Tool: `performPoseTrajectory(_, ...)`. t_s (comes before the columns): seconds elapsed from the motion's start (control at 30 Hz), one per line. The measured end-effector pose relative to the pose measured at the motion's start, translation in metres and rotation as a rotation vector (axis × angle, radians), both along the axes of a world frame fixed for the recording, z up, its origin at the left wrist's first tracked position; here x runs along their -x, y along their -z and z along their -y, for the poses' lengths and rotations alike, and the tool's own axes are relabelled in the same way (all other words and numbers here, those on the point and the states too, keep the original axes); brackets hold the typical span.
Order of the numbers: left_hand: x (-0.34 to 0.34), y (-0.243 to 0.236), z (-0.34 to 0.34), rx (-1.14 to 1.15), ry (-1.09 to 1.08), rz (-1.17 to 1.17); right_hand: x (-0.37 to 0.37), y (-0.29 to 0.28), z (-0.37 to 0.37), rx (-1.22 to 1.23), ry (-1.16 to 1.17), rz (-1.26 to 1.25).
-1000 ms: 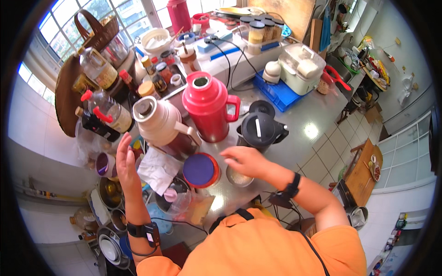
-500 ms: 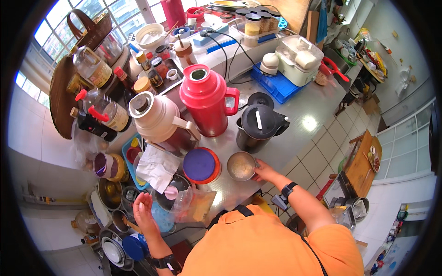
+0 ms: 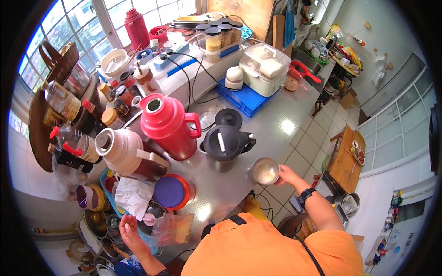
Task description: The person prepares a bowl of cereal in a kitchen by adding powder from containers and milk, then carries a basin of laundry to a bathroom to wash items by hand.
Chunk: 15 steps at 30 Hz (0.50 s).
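My right hand [image 3: 286, 175] grips a small metal bowl [image 3: 259, 171] by its right side, fingers closed at the rim. Pale, whitish contents [image 3: 267, 175] lie in it; I cannot make out exactly what they are. The bowl is held at the right edge of the metal counter [image 3: 232, 181], just nearer than a dark electric kettle [image 3: 222, 145]. My left hand [image 3: 130, 228] is raised with fingers up and a little bent, holding nothing. Beside it are a clear plastic bag [image 3: 177, 229] and a white cloth [image 3: 132, 193].
A red thermos [image 3: 170, 126] and a cream thermos [image 3: 126, 154] stand left of the kettle. Nearer sits a red jar with a purple lid [image 3: 169, 191]. A blue crate [image 3: 248, 103] bears a pale green appliance [image 3: 260, 78]. Tiled floor [image 3: 301, 147] lies past the counter edge.
My right hand has carried the bowl rightward, from above the counter to its edge. My left hand stays raised near the bag. The whole view has turned toward the right.
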State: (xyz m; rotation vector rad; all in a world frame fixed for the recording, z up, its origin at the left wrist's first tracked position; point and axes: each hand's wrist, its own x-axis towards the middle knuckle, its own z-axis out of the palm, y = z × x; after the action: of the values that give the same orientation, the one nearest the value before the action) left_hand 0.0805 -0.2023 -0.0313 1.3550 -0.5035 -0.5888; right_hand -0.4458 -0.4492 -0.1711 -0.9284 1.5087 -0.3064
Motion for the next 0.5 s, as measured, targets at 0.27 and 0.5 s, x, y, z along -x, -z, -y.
performPoseTrajectory(0.27,0.072,-0.014,0.031,-0.113,-0.168,0.0,0.043,0.024,0.136,0.14,0.407,0.122)
performPoseTrajectory(0.5,0.161,-0.035,0.078,-0.249,-0.166,0.248,0.046,0.042,0.198,0.095,0.452,0.227)
